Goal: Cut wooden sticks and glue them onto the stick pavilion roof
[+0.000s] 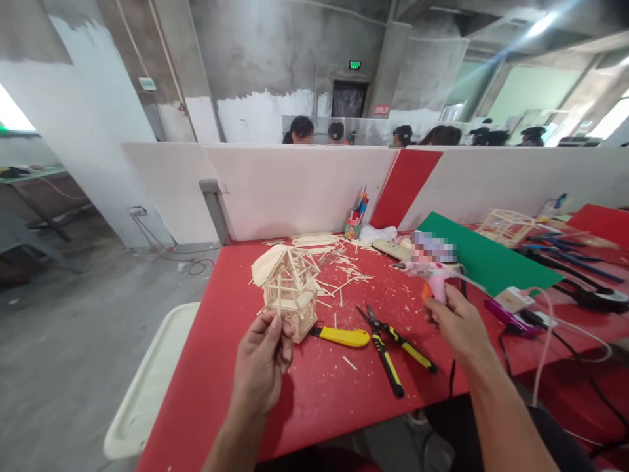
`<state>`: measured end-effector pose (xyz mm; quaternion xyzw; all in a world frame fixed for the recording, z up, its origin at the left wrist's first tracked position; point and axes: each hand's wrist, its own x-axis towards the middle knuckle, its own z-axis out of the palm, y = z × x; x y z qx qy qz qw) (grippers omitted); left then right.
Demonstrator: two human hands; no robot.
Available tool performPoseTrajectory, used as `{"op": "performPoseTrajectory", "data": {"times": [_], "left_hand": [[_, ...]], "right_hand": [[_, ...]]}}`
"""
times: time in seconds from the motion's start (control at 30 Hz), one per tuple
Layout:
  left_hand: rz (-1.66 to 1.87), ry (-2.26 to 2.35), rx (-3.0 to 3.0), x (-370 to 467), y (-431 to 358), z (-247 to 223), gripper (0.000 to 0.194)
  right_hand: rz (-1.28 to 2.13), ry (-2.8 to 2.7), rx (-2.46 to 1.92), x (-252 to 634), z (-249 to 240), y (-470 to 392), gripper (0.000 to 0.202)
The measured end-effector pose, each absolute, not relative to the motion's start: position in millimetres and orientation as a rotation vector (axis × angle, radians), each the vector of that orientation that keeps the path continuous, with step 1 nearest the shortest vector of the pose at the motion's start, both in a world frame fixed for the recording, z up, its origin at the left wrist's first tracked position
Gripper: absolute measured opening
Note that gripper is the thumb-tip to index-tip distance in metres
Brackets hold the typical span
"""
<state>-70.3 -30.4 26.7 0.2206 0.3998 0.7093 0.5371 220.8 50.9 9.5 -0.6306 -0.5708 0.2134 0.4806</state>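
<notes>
Pinched between the thumb and fingers of my left hand (263, 351) is a thin wooden stick (280, 295), held upright. Behind it on the red table stands a small model house (299, 305) built of wooden sticks; whether the stick touches it I cannot tell. My right hand (457, 318) is wrapped round the grip of a pink glue gun (437, 282), its nozzle pointing left. A yellow utility knife (344, 337) lies beside the model. Pliers (388, 347) with yellow and black handles lie with their handles spread between my hands.
Loose wooden sticks (314, 240) and scraps lie behind the model. A pen cup (352, 226) stands by the white partition (295, 190). To the right are a green board (481, 255), a power strip (511, 318) with cables, and more tools. Several people sit beyond the partition.
</notes>
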Motion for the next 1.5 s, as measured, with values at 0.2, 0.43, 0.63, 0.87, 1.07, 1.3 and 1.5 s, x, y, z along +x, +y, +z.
{"op": "performPoseTrajectory", "data": {"times": [0.2,0.43,0.63,0.87,1.07,1.3,1.5], "left_hand": [[1.706,0.944,0.551,-75.8,-20.1,26.5,0.033],[1.748,1.000,0.544,-82.1,-17.5,26.5,0.035],[1.713,0.986,0.545,-78.2,-9.8,30.7,0.035],[1.714,0.961,0.520,-77.9,-9.9,22.1,0.033],[1.729,0.971,0.519,-77.3,-11.1,18.8,0.032],[1.713,0.992,0.508,-75.5,-11.4,17.7,0.032],[1.722,0.996,0.504,-75.8,-13.2,15.6,0.033]], "right_hand": [[0.022,-1.853,-1.349,143.7,101.8,52.6,0.037],[-0.631,-2.012,-1.322,95.6,108.7,67.9,0.033],[-0.772,-1.995,-1.334,86.3,118.3,82.8,0.034],[-0.846,-2.051,-1.324,75.3,120.2,91.7,0.030],[-0.864,-2.053,-1.302,76.6,119.4,93.3,0.027],[-0.849,-2.078,-1.270,78.1,121.0,94.1,0.025],[-0.853,-2.082,-1.235,79.4,121.4,93.6,0.024]]}}
